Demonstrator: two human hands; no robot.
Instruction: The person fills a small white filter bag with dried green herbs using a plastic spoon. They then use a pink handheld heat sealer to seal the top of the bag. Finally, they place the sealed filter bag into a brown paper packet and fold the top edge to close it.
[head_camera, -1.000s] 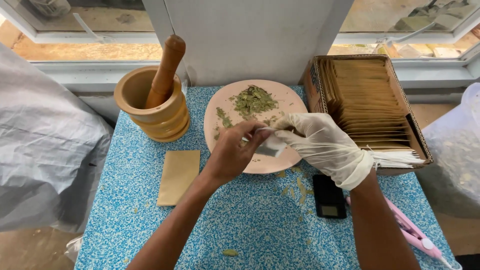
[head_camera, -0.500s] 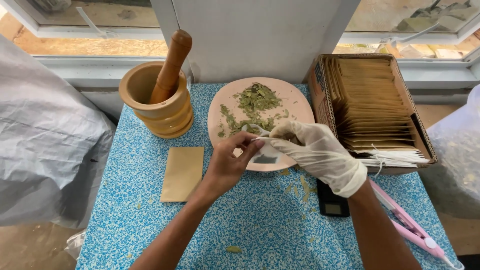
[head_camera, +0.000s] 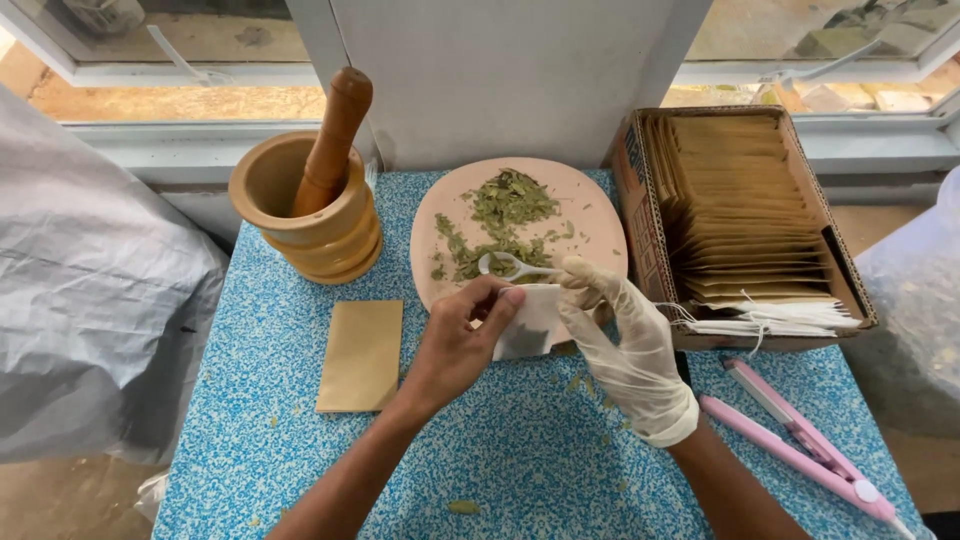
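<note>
I see the left hand (head_camera: 455, 345), bare, pinched shut on the upper edge of a small white filter bag (head_camera: 530, 322), holding it just at the near rim of the pink plate (head_camera: 600, 225). The right hand (head_camera: 625, 335), in a thin white glove, has its fingers closed on the handle of a white plastic spoon (head_camera: 508, 266) and also steadies the far side of the bag; the spoon's bowl rests among the dried green leaves (head_camera: 505, 215) on the plate.

My worry is spillage. The bag's mouth looks narrow and limp, and if the left pinch slackens it may fold shut just as the spoon tips. Crumbs already lie scattered on the blue speckled bench (head_camera: 280, 440) below the hands, so any overfilled spoonful would likely add to them. The bag hangs over the plate's edge, so leaf that misses could fall on the bench rather than back on the plate.

As for containers: the plate carries a loose heap of leaf, thicker at the far side. The wooden mortar (head_camera: 315, 215) holds a pestle (head_camera: 333, 135) leaning out; I cannot see anything else inside. The cardboard box (head_camera: 640, 210) is packed with upright tan envelopes (head_camera: 745, 200), with white stringed bags (head_camera: 770, 318) at its near end. One tan envelope (head_camera: 362, 354) lies flat on the bench, and a pink sealing tool (head_camera: 795, 440) lies to the right.
</note>
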